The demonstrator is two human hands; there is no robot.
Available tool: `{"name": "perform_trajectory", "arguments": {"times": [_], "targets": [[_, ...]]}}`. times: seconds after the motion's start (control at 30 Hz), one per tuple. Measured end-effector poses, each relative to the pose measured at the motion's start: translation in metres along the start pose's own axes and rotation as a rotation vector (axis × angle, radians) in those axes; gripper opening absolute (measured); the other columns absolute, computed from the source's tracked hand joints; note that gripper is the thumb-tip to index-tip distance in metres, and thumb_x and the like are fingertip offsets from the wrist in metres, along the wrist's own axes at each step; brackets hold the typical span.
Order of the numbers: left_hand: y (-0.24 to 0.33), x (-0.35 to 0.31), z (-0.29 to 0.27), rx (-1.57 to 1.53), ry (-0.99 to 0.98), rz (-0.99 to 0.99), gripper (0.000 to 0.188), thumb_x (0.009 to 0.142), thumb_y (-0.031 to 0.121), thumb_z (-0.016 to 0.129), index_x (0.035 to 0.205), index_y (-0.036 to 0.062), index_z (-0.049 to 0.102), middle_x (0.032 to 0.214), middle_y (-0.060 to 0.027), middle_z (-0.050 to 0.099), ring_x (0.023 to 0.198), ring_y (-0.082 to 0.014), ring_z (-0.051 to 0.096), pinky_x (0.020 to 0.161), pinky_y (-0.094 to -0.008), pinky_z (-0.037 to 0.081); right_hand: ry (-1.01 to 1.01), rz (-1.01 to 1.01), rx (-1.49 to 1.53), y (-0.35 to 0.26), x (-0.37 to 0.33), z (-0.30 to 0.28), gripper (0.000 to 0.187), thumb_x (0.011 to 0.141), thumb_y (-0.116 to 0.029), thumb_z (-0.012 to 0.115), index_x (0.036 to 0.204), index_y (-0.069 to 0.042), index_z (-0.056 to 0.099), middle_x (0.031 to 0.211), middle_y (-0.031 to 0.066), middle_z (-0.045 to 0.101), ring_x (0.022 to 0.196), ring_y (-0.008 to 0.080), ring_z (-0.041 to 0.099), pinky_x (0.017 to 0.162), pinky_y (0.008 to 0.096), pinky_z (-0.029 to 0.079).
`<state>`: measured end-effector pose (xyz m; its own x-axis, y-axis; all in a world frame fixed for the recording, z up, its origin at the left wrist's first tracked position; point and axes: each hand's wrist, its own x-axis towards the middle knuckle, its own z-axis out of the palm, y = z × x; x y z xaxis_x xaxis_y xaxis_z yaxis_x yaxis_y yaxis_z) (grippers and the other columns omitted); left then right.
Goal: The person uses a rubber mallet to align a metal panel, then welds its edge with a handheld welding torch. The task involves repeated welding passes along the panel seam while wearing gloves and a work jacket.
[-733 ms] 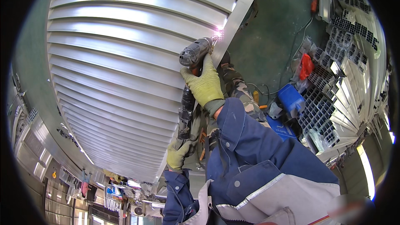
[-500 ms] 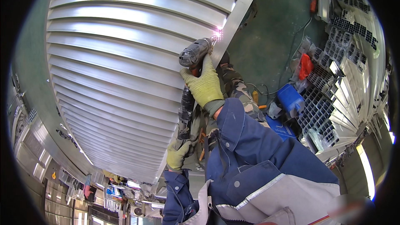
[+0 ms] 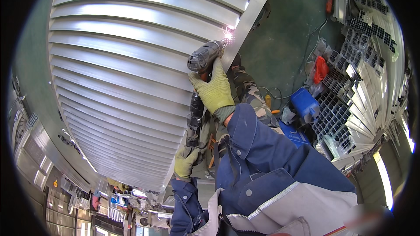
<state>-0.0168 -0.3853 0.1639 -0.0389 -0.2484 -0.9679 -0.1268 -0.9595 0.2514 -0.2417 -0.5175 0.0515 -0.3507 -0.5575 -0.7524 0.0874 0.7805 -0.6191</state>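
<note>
My right hand, in a yellow-green knit glove, is closed round the upper handle of a dark, tape-wrapped welding gun. A bright pinkish-white light with small sparks burns at the gun's tip. It sits where a slat meets the side frame of a large silver louvre panel. My left hand, gloved alike, is lower down, closed round the bottom end of the gun's long handle. Its fingertips are partly hidden.
A camouflage trouser leg stands beside the panel's right edge. Farther right are a blue jug, a red bag and stacks of metal profiles. A cable trails across the green floor.
The light at the gun's tip flares wider, with more sparks. Both hands and the welding gun stay almost in place.
</note>
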Motion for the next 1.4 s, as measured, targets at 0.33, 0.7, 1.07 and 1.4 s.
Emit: {"name": "perform_trajectory", "arguments": {"times": [0.33, 0.7, 1.07, 1.4], "targets": [[-0.026, 0.003, -0.018, -0.059, -0.02, -0.024, 0.037, 0.099, 0.021, 0.081, 0.126, -0.0039, 0.08, 0.082, -0.0001, 0.069, 0.071, -0.0114, 0.067, 0.07, -0.0277, 0.056, -0.004, -0.012, 0.044, -0.003, -0.009, 0.002, 0.09, 0.095, -0.028, 0.089, 0.162, 0.008, 0.042, 0.142, 0.0306, 0.07, 0.132, 0.044, 0.069, 0.113, 0.0467, 0.055], [-0.04, 0.0, -0.029, -0.119, -0.026, -0.061, 0.033, 0.1, 0.013, 0.085, 0.127, -0.0047, 0.081, 0.086, -0.0062, 0.076, 0.069, -0.0113, 0.066, 0.064, -0.0265, 0.052, -0.007, -0.012, 0.048, 0.004, -0.018, 0.008, 0.09, 0.096, -0.025, 0.089, 0.164, 0.007, 0.04, 0.144, 0.0295, 0.068, 0.133, 0.0422, 0.068, 0.114, 0.046, 0.054], [-0.045, -0.004, -0.032, 0.009, 0.003, -0.048, 0.034, 0.099, 0.02, 0.08, 0.125, -0.0011, 0.083, 0.087, -0.0008, 0.074, 0.074, -0.0099, 0.068, 0.071, -0.0252, 0.054, -0.02, -0.018, 0.009, -0.004, -0.03, 0.006, 0.095, 0.096, -0.025, 0.089, 0.167, 0.008, 0.036, 0.141, 0.0276, 0.071, 0.129, 0.0398, 0.072, 0.111, 0.0447, 0.056], [-0.063, -0.011, -0.044, -0.052, 0.034, -0.016, 0.031, 0.097, 0.01, 0.085, 0.125, -0.0041, 0.084, 0.092, 0.0007, 0.078, 0.076, -0.0062, 0.065, 0.07, -0.0242, 0.051, 0.002, -0.07, -0.038, 0.008, -0.049, 0.018, 0.103, 0.096, -0.03, 0.089, 0.172, 0.006, 0.031, 0.145, 0.0288, 0.07, 0.135, 0.0411, 0.07, 0.114, 0.0453, 0.056]]}}
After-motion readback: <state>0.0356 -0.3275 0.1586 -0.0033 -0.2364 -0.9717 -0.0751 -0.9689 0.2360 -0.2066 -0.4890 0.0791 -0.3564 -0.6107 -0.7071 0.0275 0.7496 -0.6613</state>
